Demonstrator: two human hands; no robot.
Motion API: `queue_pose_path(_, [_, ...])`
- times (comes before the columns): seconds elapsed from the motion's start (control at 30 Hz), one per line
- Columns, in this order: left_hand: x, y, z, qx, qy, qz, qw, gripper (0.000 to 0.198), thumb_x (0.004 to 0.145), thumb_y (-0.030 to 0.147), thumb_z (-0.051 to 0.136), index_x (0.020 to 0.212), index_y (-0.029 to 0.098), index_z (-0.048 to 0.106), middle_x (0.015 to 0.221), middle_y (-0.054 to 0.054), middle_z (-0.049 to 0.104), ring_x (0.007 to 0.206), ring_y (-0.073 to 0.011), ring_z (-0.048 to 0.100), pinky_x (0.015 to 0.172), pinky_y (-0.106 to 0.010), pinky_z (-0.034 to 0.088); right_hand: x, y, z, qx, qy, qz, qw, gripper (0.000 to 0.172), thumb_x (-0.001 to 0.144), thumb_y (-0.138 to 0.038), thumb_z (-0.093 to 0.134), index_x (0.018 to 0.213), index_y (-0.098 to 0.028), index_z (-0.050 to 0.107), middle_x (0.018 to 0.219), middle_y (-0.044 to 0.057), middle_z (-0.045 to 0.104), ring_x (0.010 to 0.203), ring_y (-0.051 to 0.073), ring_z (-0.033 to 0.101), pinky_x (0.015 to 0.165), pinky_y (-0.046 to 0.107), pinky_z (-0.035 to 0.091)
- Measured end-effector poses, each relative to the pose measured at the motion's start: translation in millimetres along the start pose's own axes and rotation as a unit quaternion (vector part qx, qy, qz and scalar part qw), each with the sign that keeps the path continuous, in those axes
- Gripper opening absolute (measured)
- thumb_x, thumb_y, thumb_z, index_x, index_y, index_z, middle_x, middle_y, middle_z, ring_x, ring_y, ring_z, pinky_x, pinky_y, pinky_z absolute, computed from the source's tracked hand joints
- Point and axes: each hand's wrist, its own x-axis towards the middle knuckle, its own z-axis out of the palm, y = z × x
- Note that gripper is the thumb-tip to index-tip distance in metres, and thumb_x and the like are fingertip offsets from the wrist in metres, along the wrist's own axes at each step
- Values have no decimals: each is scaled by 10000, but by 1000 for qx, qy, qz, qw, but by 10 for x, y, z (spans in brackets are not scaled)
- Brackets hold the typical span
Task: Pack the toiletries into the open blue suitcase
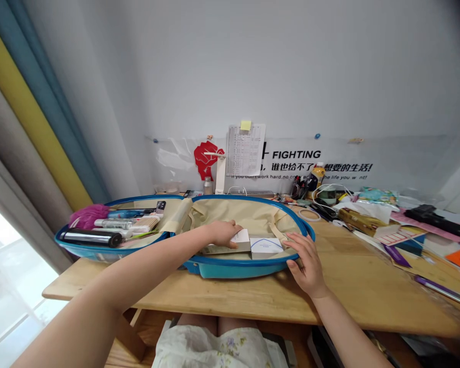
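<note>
A blue-rimmed suitcase lies opened flat on the desk, its beige-lined halves side by side. My left hand reaches into the right half, fingers closed over a small white box near the front wall. Beside that box, to the right, lies another white box with blue lines on its top. My right hand rests at the right front rim with its fingers apart, the fingertips near the second box. Part of the first box is hidden under my left hand.
The left half holds a purple mesh puff, a black cylinder and several tubes. On the wooden desk to the right lie papers, pens and packets. A white lamp stands behind the suitcase, by the wall.
</note>
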Motion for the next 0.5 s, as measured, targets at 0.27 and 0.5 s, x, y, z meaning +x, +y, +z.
queue_pose_path(0.27, [100, 55, 145, -2, -6, 6, 1000, 627, 820, 495, 603, 1351, 202, 446, 1283, -170, 538, 1112, -321, 596, 882, -406, 485, 0, 0, -12, -3, -8, 4, 1000, 355, 917, -448, 404, 1147, -244, 581, 1199, 101, 627, 1175, 277, 558, 1048, 510, 371])
queue_pose_path(0.5, [-30, -65, 97, -42, 31, -15, 999, 775, 773, 588, 620, 1407, 207, 390, 1400, -165, 484, 1219, -299, 534, 967, -386, 446, 4, 4, -5, 4, -7, 2, 1000, 358, 917, -456, 406, 1145, -246, 585, 1197, 93, 630, 1164, 277, 564, 1047, 507, 368])
